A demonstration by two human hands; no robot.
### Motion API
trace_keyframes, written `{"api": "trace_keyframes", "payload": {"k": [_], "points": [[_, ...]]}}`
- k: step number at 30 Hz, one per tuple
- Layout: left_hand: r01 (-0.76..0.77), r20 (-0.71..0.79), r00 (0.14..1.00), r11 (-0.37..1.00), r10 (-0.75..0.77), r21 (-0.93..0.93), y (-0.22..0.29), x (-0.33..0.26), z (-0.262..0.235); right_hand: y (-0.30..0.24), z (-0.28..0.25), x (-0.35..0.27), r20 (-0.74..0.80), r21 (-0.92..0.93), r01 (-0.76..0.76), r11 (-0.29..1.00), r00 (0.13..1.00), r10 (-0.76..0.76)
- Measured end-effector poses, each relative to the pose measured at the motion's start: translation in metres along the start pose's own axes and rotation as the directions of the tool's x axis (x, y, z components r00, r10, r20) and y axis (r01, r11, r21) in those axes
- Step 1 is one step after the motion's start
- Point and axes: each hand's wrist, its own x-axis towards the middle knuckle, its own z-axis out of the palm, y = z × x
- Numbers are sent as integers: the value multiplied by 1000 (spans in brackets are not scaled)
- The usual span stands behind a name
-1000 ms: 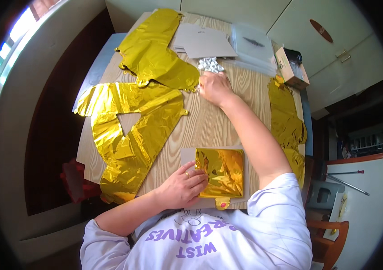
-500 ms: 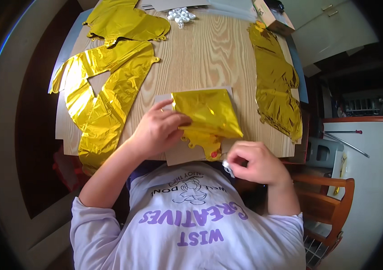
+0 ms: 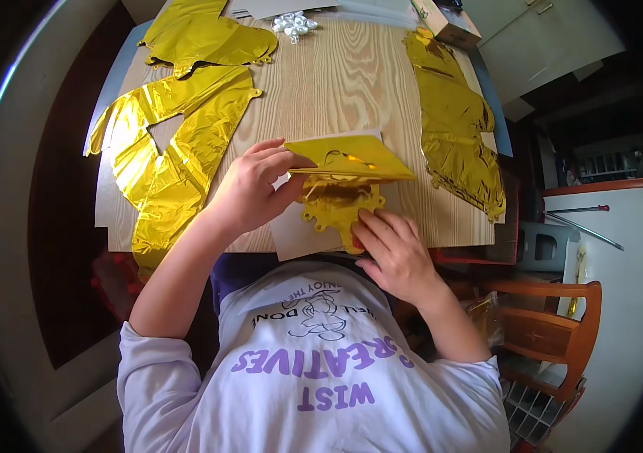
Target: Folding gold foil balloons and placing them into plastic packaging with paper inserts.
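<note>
Pale wood covers the tabletop (image 3: 344, 75). Big gold sheets (image 3: 204, 147) lie on the left. Near the person, gray card (image 3: 299, 235) sits under folded gold foil (image 3: 355, 157). The left hand (image 3: 257, 181) pinches the foil's left side; the right hand (image 3: 397, 255) touches its tail (image 3: 345, 235) (I can't tell if this hand holds anything). Small white pieces (image 3: 295, 27) lie far back.

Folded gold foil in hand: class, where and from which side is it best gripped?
The folded gold foil is probably best pinched at its raised flap's right corner, from the right: that thin corner juts out uncovered, while the left hand holds the left end.
</note>
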Motion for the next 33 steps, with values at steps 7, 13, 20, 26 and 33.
{"api": "trace_keyframes", "payload": {"k": [7,13,20,26,33], "points": [[67,124,990,998,-67,-1,9,4,-12,8,7,5,-208,210,32,977,978,12],[133,46,990,991,-132,-26,7,18,-11,9,5,58,-518,-118,-156,981,852,73],[250,75,966,967,-246,-47,12,25,-9,11,50,72,-416,-104,-411,906,845,336],[238,70,970,968,-233,-75,8,24,-7,1,46,62,-486,-72,-141,987,869,89],[36,11,999,999,-36,-34,7,17,0,-7,49,57,-379,-15,-180,984,912,161]]}}
